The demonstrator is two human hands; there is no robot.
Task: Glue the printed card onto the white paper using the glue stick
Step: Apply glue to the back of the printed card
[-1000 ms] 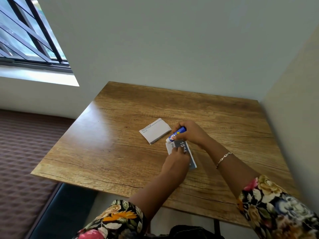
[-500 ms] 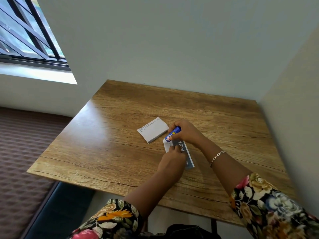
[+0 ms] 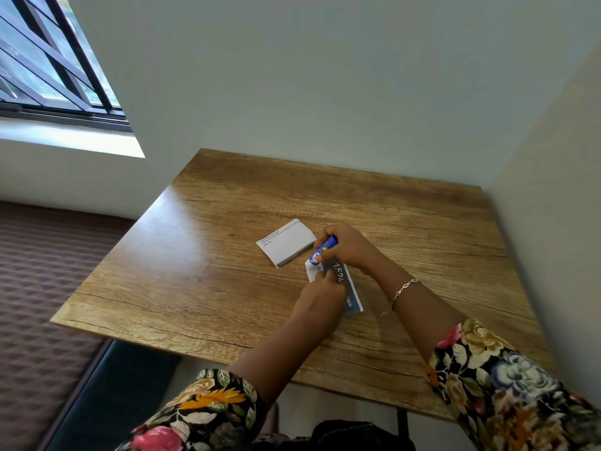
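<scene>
A blue glue stick [image 3: 324, 249] is gripped in my right hand [image 3: 349, 247], its tip down on the far left corner of the printed card [image 3: 342, 277]. The card is grey-blue with white digits and lies flat on the wooden table [image 3: 201, 271], partly under my hands. My left hand [image 3: 320, 299] presses on the card's near part with its fingers on the paper. A white paper stack [image 3: 287, 243] with a few lines of small text lies just left of the glue stick, apart from both hands.
The table stands in a corner, with a wall behind and another wall on the right. A window [image 3: 48, 66] with dark bars is at the upper left. A dark bench seat [image 3: 107, 392] sits below the table's left front edge.
The glue stick tip has slid a little along the card's far end. My left hand keeps pressing the card. The camera has shifted slightly.
</scene>
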